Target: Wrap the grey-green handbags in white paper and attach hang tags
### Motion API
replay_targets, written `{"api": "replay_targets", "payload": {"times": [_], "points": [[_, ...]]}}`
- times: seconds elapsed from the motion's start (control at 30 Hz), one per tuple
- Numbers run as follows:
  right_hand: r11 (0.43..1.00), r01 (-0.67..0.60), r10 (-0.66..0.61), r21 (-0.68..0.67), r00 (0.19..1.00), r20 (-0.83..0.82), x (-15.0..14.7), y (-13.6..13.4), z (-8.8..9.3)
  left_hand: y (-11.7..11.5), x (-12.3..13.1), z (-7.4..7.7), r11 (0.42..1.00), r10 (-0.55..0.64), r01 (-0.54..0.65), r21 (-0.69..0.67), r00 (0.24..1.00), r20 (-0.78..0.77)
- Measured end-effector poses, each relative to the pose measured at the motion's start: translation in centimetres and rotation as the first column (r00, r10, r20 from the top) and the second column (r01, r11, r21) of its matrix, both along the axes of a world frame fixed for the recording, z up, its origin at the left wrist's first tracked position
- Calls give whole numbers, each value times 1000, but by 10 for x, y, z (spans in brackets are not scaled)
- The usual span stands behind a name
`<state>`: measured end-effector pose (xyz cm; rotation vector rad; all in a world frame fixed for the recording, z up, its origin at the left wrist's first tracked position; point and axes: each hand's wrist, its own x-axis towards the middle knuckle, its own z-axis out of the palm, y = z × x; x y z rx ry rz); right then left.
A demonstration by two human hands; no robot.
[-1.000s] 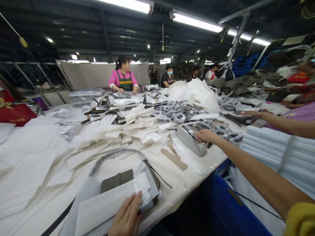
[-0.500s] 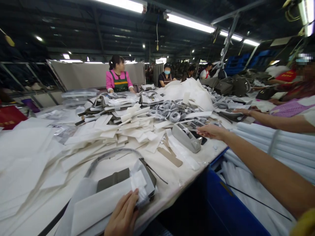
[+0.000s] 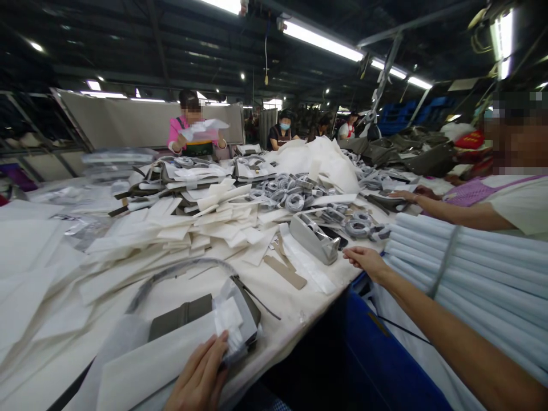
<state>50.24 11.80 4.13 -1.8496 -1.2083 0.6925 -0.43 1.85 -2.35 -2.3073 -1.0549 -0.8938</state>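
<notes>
A wide white worktable [image 3: 299,308] in a factory hall, seen from the worker's head. The worker's right hand [image 3: 363,260] has drawn back from the grey desktop tape dispenser [image 3: 313,238], which it was touching a second ago; it now hovers at the table's near edge, just beside the dispenser and apart from it. Its fingers are loosely curled and close together; whether a short strip of tape sits between the fingertips cannot be told, as the view is too small there. The pull-back suggests the visit to the dispenser is finished and the hand is coming home toward the bag.

The left hand [image 3: 199,377] has stayed low at the bottom edge, fingers flat and pressing a folded sheet of white wrapping paper [image 3: 154,362] onto an olive-grey leather handbag [image 3: 182,314], which lies near the table's front edge with its thin curved strap [image 3: 180,271] arched behind it.

Containers: a blue plastic bin [image 3: 385,354] stands below the table's right edge, holding long rolls of pale white material [image 3: 475,268] bound with a grey band. On the table lie loose heaps of cut white paper pieces [image 3: 205,220] and coiled grey straps [image 3: 295,197].

A co-worker's arm [image 3: 454,211] reaches in from the right. Across the table, a person in a pink top [image 3: 177,130] lifts white paper.
</notes>
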Motion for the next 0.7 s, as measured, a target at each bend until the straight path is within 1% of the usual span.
{"api": "replay_targets", "payload": {"times": [0.07, 0.17, 0.23, 0.27, 0.3, 0.33, 0.37, 0.4, 0.43, 0.47, 0.5, 0.53, 0.6, 0.67, 0.7], "points": [[999, -6, 1, 46, 994, 108, 4, 0, -2, 0, 0, -1, 1000, -3, 3, 4, 1000, 9], [992, -64, 30, 110, 956, 290, 10, -9, 5, 0, 1, 0, 1000, 0, 0, -5, 1000, 31], [980, -151, 92, 128, 920, 382, 8, -20, 15, -1, 3, 2, 1000, 13, -12, -19, 999, 53], [969, -215, 145, 124, 895, 423, 4, -26, 22, -2, 5, 3, 999, 19, -18, -27, 998, 67], [948, -298, 211, 114, 853, 476, -3, -31, 28, -3, 6, 5, 999, 24, -22, -32, 996, 82], [913, -395, 281, 103, 791, 544, -13, -35, 36, -4, 8, 6, 999, 31, -27, -40, 995, 96], [862, -500, 348, 86, 705, 619, -26, -38, 43, -5, 9, 8, 998, 37, -31, -52, 994, 107], [794, -605, 405, 60, 600, 690, -42, -40, 51, -7, 11, 9, 997, 43, -36, -67, 992, 118], [715, -699, 451, 30, 493, 744, -60, -41, 58, -8, 12, 10, 996, 48, -38, -83, 991, 126], [633, -774, 489, 4, 403, 773, -81, -41, 66, -10, 13, 10, 994, 52, -38, -102, 990, 135], [556, -831, 533, -16, 343, 773, -103, -41, 73, -11, 14, 11, 992, 57, -39, -122, 988, 147], [479, -877, 591, -36, 292, 752, -127, -40, 80, -11, 15, 11, 990, 59, -37, -139, 985, 160], [322, -944, 728, -71, 199, 656, -173, -36, 92, -12, 16, 12, 985, 65, -33, -169, 980, 188], [163, -981, 849, -109, 84, 521, -217, -29, 99, -12, 17, 14, 981, 70, -30, -194, 976, 206], [89, -987, 888, -131, 19, 460, -236, -23, 99, -12, 17, 15, 979, 73, -30, -202, 975, 210]]}}
